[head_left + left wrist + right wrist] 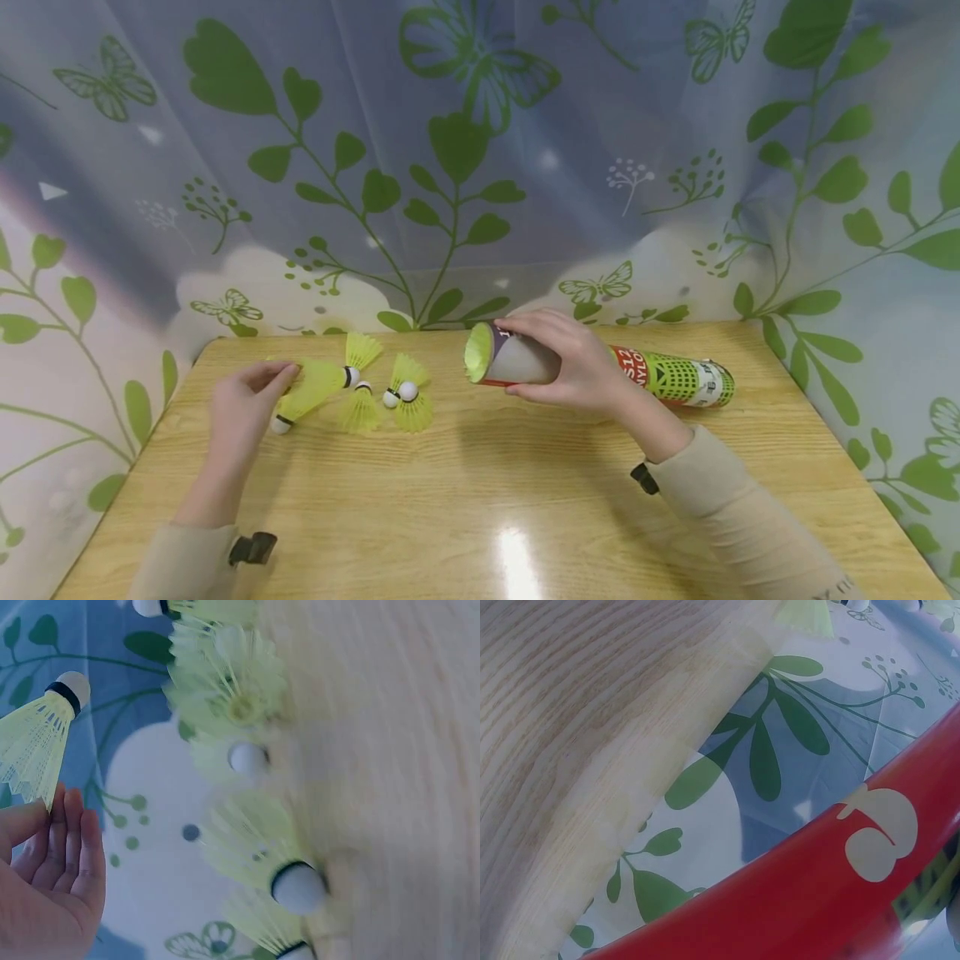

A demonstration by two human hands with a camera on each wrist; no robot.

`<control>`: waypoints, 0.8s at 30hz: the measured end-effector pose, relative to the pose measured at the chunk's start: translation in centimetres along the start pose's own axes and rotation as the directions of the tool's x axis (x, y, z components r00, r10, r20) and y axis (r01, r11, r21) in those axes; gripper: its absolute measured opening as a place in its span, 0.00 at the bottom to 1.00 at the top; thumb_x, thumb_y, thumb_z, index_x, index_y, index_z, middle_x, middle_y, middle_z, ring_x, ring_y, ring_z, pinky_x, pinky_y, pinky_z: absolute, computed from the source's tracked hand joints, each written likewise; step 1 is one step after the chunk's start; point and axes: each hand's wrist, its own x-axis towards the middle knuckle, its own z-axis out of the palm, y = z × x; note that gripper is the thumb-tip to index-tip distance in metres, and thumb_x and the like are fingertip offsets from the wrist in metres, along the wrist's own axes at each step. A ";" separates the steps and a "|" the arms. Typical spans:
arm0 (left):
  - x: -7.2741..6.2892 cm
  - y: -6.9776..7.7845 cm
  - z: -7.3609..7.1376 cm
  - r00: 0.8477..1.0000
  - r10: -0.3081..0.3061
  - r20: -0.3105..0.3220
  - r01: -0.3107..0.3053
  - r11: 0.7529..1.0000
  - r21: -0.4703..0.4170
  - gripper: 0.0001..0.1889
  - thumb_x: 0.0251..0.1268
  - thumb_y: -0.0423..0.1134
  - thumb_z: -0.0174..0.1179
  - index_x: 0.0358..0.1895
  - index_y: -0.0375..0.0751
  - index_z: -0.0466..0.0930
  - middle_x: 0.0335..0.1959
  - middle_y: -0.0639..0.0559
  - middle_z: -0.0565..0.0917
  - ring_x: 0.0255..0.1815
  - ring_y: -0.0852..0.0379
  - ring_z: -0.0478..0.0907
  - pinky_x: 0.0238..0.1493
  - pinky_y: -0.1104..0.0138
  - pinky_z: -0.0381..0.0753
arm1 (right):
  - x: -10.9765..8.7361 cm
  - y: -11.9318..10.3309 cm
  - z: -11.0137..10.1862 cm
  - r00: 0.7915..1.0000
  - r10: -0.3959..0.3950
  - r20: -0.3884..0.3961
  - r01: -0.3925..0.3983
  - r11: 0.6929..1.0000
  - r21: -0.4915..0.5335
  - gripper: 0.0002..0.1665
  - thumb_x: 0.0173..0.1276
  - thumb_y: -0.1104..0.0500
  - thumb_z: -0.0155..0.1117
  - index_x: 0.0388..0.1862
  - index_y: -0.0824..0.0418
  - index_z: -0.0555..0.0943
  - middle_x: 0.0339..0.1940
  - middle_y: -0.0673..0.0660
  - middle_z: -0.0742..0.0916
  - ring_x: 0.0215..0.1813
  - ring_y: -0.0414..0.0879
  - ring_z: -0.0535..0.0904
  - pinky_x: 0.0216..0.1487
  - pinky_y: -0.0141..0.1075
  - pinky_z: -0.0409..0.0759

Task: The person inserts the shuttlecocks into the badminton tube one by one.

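Observation:
My left hand [238, 412] pinches a yellow shuttlecock [321, 377] by the rim of its skirt, its white cork pointing right. In the left wrist view the held shuttlecock [37, 742] has a black band, and the thumb and fingers of the left hand [56, 881] meet at its skirt edge. With my right hand [573, 362] I grip a shuttlecock tube [675, 379] round its grey section near the left end. The tube lies sideways, its mouth facing left, and a yellow skirt [477, 354] shows inside. The right wrist view shows the tube's red side [780, 892].
Several loose shuttlecocks [411, 410] lie close together on the wooden table [420, 508], between the left hand and the tube's mouth. One cork [281, 424] shows below the held shuttlecock. A patterned curtain [360, 250] hangs along the table's back edge.

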 end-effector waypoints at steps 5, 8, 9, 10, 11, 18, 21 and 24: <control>-0.3 2.1 0.4 1.000 -0.004 0.025 0.005 0.999 -0.054 0.21 0.78 0.49 0.65 0.61 0.37 0.87 0.48 0.56 0.92 0.36 0.81 0.79 0.42 0.84 0.79 | 0.0 0.0 0.0 1.000 -0.002 0.000 0.002 1.000 -0.003 0.47 0.46 0.58 0.90 0.68 0.63 0.81 0.62 0.62 0.89 0.64 0.60 0.84 0.58 0.55 0.86; -0.5 3.2 0.7 0.999 0.020 0.031 -0.018 0.998 -0.063 0.19 0.79 0.47 0.65 0.60 0.36 0.87 0.51 0.50 0.92 0.36 0.81 0.79 0.42 0.84 0.80 | -0.1 0.1 0.0 1.000 -0.001 0.001 0.001 1.000 -0.001 0.47 0.46 0.58 0.90 0.68 0.63 0.81 0.62 0.62 0.89 0.64 0.59 0.84 0.58 0.55 0.86; -0.6 3.6 0.8 0.999 0.034 0.031 -0.031 0.997 -0.064 0.19 0.78 0.46 0.65 0.60 0.36 0.88 0.50 0.49 0.92 0.36 0.81 0.79 0.42 0.84 0.80 | -0.1 0.1 0.0 1.000 0.000 0.002 0.000 1.000 -0.001 0.47 0.46 0.58 0.90 0.68 0.63 0.81 0.62 0.62 0.89 0.64 0.59 0.83 0.58 0.55 0.86; -0.7 3.9 1.0 0.998 0.048 0.028 -0.046 0.997 -0.069 0.18 0.78 0.46 0.65 0.59 0.35 0.88 0.50 0.48 0.93 0.36 0.81 0.79 0.42 0.84 0.80 | -0.1 0.1 0.1 1.000 0.002 0.003 -0.002 1.000 0.000 0.47 0.46 0.58 0.90 0.68 0.63 0.81 0.63 0.62 0.88 0.64 0.59 0.83 0.58 0.55 0.86; -0.8 4.2 1.1 0.998 0.060 0.028 -0.058 0.996 -0.074 0.18 0.78 0.45 0.66 0.59 0.36 0.88 0.51 0.48 0.92 0.36 0.81 0.79 0.42 0.84 0.81 | -0.1 0.1 0.1 1.000 0.005 0.005 -0.005 1.000 0.003 0.47 0.46 0.58 0.90 0.68 0.63 0.81 0.63 0.62 0.88 0.65 0.59 0.83 0.59 0.55 0.86; -1.1 6.4 2.4 0.987 0.154 0.037 -0.147 0.977 -0.153 0.14 0.76 0.38 0.68 0.54 0.31 0.89 0.46 0.46 0.93 0.35 0.81 0.81 0.42 0.83 0.82 | -0.1 0.0 0.0 1.000 0.014 0.008 -0.014 1.000 0.007 0.47 0.46 0.58 0.90 0.68 0.63 0.81 0.63 0.62 0.88 0.65 0.60 0.83 0.60 0.55 0.86; -1.4 7.2 2.9 0.982 0.187 0.034 -0.179 0.968 -0.179 0.13 0.75 0.36 0.68 0.53 0.29 0.89 0.46 0.42 0.93 0.35 0.81 0.81 0.42 0.83 0.83 | -0.1 -0.1 -0.1 1.000 0.015 0.006 -0.015 1.000 0.008 0.47 0.46 0.59 0.90 0.68 0.63 0.81 0.63 0.62 0.88 0.65 0.59 0.83 0.60 0.55 0.86; -1.7 7.9 3.3 0.978 0.204 0.041 -0.192 0.960 -0.203 0.13 0.75 0.36 0.68 0.52 0.29 0.89 0.49 0.38 0.92 0.36 0.81 0.82 0.44 0.83 0.83 | -0.1 -0.2 -0.1 1.000 0.018 0.008 -0.018 1.000 0.009 0.47 0.47 0.59 0.90 0.68 0.62 0.81 0.64 0.62 0.88 0.65 0.59 0.83 0.60 0.55 0.86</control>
